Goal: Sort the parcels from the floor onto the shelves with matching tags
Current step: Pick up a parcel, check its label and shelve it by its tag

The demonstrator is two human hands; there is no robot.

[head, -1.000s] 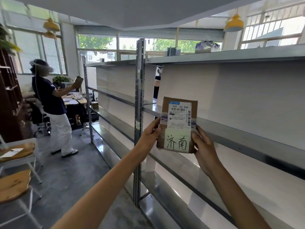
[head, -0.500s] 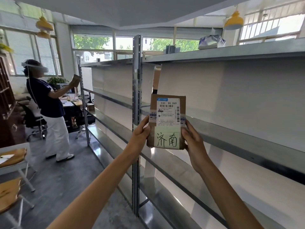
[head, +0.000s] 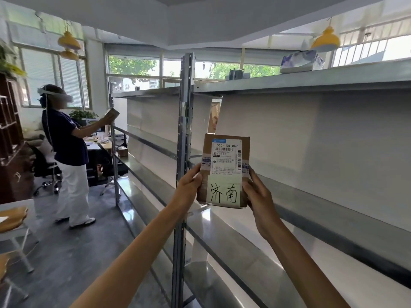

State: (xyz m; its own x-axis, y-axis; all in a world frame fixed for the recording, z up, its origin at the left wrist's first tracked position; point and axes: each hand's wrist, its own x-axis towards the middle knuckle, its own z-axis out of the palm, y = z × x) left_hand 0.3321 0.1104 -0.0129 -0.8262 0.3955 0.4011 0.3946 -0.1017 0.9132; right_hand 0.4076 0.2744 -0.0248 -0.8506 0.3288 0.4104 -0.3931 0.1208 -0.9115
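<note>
I hold a small brown cardboard parcel upright in front of me, at chest height, before the metal shelving. It carries a white shipping label and a pale note with handwritten characters. My left hand grips its left edge and my right hand grips its right edge. The shelf boards directly behind the parcel are bare. No shelf tags are visible.
A steel upright post stands just left of the parcel. Another person with a headset stands at the left, holding a parcel toward the far shelf bay. A wrapped package lies on the top shelf. Wooden stools stand at lower left.
The view has drifted slightly; the parcel stays upright in both hands, shifted a little left and lower relative to the shelf. The other person keeps holding a parcel up.
</note>
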